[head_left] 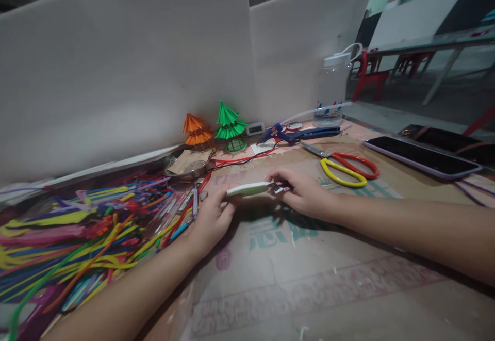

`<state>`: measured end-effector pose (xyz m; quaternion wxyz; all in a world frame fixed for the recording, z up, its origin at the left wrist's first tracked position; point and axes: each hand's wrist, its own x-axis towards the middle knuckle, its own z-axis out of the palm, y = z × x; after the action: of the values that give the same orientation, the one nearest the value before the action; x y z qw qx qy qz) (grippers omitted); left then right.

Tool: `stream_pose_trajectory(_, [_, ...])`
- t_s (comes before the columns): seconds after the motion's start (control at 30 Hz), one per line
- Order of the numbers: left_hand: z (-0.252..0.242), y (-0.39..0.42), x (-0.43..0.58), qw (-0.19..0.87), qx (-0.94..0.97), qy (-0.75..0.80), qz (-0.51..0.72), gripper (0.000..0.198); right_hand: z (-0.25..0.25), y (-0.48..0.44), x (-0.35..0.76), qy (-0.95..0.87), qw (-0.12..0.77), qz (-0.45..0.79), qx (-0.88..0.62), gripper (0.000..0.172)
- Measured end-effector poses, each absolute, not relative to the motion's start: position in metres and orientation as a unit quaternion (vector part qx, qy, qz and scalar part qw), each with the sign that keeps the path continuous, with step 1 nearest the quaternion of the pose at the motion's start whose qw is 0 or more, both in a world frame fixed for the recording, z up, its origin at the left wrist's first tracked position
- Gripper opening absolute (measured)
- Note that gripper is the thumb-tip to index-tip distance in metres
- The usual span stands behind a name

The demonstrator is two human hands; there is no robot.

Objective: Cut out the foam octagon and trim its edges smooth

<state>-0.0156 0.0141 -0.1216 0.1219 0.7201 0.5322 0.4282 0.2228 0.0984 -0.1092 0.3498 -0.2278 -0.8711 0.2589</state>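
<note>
Over the middle of the cardboard, a slim pale green and white object (249, 189) is held level between my two hands; its exact kind cannot be made out. My left hand (217, 216) pinches its left end between thumb and fingers. At the other end, the fingers of my right hand (296, 190) are closed around it, and a small dark, shiny bit shows between them, too blurred to name. Beyond my right hand lie scissors (344, 169) with red and yellow handles. A pen-like purple stick (195, 200) is close to my left hand.
Many coloured pipe cleaners (77, 238) crowd the left side. Along the white partition (135, 72) stand an orange paper-like tree (196, 130), a green one (229, 127), a blue glue gun (278, 133) and a water bottle (331, 91). A phone (421, 158) lies at the right.
</note>
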Motion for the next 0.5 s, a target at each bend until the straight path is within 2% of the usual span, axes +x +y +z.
stream_pose_trajectory(0.17, [-0.1188,0.0144,-0.0184,0.091,0.743,0.519,0.413,0.025,-0.1019,0.0938,0.2262,-0.886,0.386,0.191,-0.171,0.028])
stream_pose_trajectory(0.3, [-0.117,0.0149,-0.0186,0.072,0.762,0.495,0.411,0.03,-0.1011,0.0948,0.2255,-0.899,0.384,0.142,-0.154,0.028])
stream_pose_trajectory(0.5, [-0.1152,0.0154,-0.0153,0.08,0.732,0.525,0.427,0.023,-0.1038,0.1032,0.2243,-0.893,0.406,0.116,-0.157,0.027])
